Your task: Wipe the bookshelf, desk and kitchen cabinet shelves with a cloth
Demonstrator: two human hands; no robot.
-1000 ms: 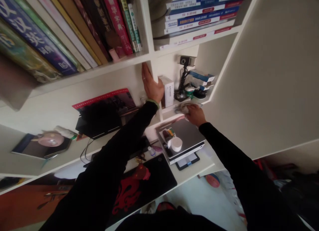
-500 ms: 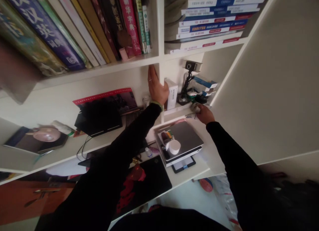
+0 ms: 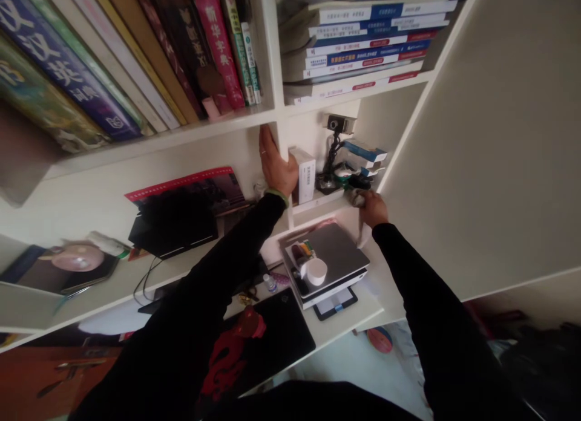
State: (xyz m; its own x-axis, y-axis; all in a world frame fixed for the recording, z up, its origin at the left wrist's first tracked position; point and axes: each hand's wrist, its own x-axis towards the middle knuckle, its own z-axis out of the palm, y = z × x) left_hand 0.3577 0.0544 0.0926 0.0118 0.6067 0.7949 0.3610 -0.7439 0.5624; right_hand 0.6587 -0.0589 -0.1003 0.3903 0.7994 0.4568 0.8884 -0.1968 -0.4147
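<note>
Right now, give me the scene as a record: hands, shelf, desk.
left hand: braced on shelf divider, fingers extended
right hand: gripping cloth at the lower right shelf's front edge
same compartment: white box, camera on black stand
compartment above: stacked books
desk below: black mat with red pattern

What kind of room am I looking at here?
Probably a home study or desk corner: dictionaries stand on a white shelf, a stack of books lies in the next compartment, and a black desk mat covers part of the desk below.
</note>
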